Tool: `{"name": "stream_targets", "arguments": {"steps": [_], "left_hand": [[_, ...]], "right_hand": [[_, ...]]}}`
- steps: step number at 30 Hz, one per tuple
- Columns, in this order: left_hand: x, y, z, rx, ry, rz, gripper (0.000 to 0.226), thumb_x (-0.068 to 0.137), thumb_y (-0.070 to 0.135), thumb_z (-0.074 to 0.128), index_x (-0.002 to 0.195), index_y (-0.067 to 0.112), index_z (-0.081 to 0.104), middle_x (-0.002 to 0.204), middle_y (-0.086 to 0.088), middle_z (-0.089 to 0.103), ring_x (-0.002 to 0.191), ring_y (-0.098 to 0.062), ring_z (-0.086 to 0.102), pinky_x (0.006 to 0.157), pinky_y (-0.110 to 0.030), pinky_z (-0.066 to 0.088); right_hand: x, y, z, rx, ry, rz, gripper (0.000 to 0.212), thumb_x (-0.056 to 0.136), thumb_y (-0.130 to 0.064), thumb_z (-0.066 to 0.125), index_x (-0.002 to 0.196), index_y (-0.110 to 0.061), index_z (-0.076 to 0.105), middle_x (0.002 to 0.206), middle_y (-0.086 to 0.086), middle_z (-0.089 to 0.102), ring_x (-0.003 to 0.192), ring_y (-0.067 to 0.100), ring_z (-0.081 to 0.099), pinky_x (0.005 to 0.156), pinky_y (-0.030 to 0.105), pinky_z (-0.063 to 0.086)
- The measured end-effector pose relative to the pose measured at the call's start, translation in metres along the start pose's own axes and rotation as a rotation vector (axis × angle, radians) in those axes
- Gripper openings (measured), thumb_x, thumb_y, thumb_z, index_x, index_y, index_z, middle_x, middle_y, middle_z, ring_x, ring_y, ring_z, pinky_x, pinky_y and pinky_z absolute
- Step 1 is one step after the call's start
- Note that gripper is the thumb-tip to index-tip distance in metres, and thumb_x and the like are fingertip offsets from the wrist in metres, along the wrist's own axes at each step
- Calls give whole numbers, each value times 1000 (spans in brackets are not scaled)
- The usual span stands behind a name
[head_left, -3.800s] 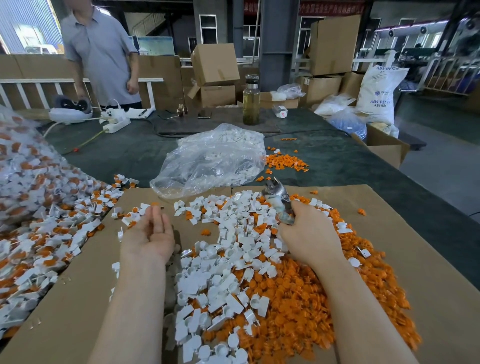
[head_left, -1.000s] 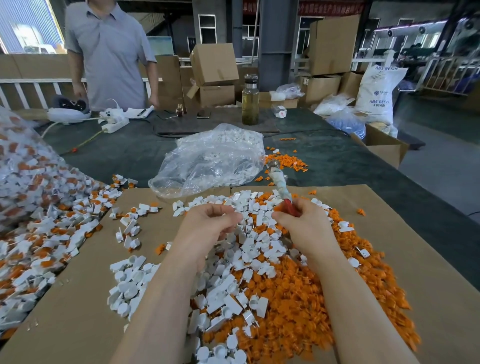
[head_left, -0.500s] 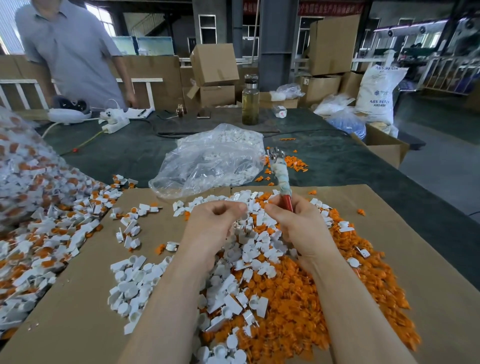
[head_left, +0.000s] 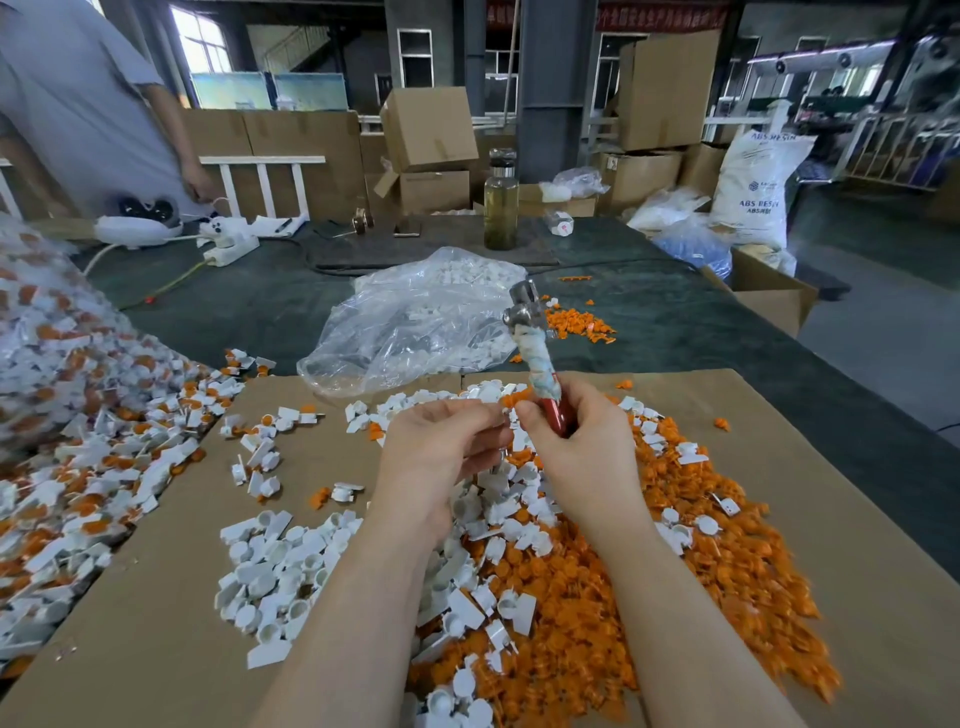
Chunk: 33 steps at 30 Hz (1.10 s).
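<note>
— Where's the tool (head_left: 537, 364)?
— Upright in my right hand (head_left: 576, 452), gripped by its red handle, above the plastic pieces (head_left: 519, 519).
— Left hand (head_left: 441, 457)?
— Curled beside it; whether it holds anything, I can't tell.

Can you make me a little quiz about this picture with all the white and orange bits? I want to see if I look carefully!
1. True or false: the right hand holds the hammer by its red grip, with the metal head pointing up.
2. Pick one: what lies just past the far edge of the cardboard sheet, beyond the hands?
A. a clear plastic bag with white pieces in it
B. a blue bucket
C. a laptop
3. Fill the gap: the big pile under the right forearm is mostly ___ in colour.

Key: 1 true; 2 A; 3 orange.
</note>
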<state>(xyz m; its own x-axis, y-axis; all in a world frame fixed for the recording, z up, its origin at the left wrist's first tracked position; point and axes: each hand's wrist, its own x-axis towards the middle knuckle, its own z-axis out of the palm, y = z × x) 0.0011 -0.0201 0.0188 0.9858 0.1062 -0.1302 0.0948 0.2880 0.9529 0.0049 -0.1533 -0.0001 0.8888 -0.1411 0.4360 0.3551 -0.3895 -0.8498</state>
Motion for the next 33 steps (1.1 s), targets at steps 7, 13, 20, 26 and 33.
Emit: {"name": "stream_targets", "arguments": {"steps": [7, 13, 20, 26, 33], "left_hand": [[-3, 3, 2, -9, 22, 63, 4, 77, 4, 79, 76, 6, 76, 74, -12, 75, 66, -17, 73, 56, -19, 54], [-6, 4, 6, 106, 77, 191, 6, 77, 6, 81, 76, 10, 78, 73, -7, 76, 71, -20, 75, 61, -21, 57], [-9, 4, 10, 266, 137, 315, 7, 76, 13, 83, 76, 17, 78, 68, 1, 74, 65, -12, 71, 67, -26, 61], [-9, 4, 7, 371, 129, 387, 13, 77, 14, 82, 71, 24, 76, 66, 9, 73, 63, -3, 68, 63, -17, 54], [-8, 0, 7, 466, 112, 472, 18, 77, 14, 81, 69, 29, 75, 67, 17, 72, 62, 3, 66, 57, -7, 47]], "right_hand": [[-3, -1, 6, -77, 92, -48, 15, 90, -34, 68, 99, -35, 56, 78, -21, 62, 78, -3, 60, 64, 19, 47], [-4, -2, 7, -66, 155, -81, 24, 90, -32, 69, 88, -46, 50, 70, -22, 59, 72, -7, 59, 57, 10, 42], [-5, 0, 8, -65, 168, -94, 21, 90, -27, 69, 95, -41, 53, 72, -22, 61, 74, -4, 62, 57, 10, 44], [-4, 0, 8, -66, 147, -79, 19, 90, -28, 69, 99, -36, 55, 77, -21, 62, 76, -2, 62, 61, 16, 48], [-4, -1, 8, -69, 151, -65, 17, 89, -27, 70, 97, -34, 58, 75, -20, 62, 72, -1, 61, 59, 12, 43]]}}
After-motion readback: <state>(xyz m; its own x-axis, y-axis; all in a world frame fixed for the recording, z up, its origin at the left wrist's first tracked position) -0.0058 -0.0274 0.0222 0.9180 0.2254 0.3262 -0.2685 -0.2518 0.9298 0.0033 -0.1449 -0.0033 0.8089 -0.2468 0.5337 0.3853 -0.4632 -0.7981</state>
